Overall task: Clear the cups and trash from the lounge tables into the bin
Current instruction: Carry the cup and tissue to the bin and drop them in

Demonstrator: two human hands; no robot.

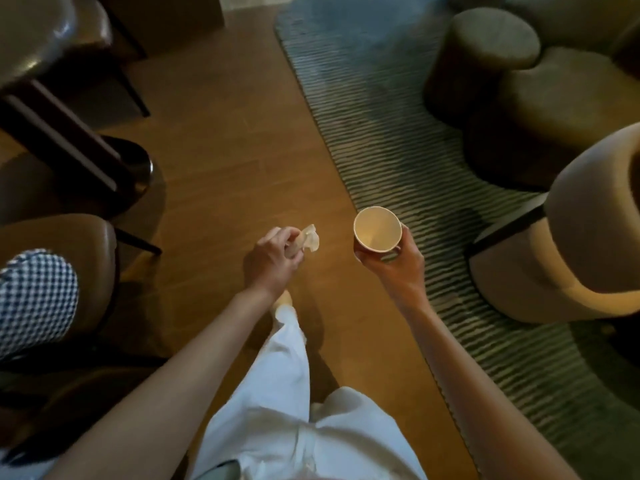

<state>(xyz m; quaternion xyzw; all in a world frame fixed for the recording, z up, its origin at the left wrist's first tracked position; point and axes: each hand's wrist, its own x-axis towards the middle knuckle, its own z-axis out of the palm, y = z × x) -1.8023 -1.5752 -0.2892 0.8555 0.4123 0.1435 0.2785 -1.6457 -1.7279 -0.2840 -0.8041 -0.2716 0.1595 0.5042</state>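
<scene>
A round paper cup, smooth and pale inside with a thin rolled rim, stands upright in the air above the seam where the wooden floor meets a ribbed, striped rug. Its mouth faces straight up toward the camera, its long axis vertical, and the inside looks empty. The right hand holds it from below and behind, fingers curled round the lower wall. Just to its left, apart from it, a crumpled white napkin, soft and creased, sticks up and to the right out of the left hand, whose fingers are curled tight and pinch the wad. Below the hands are white, loose trouser legs. Glossy brown leather chairs stand at left, one bearing a houndstooth cushion; rounded, matte upholstered stools sit on the rug at right.
</scene>
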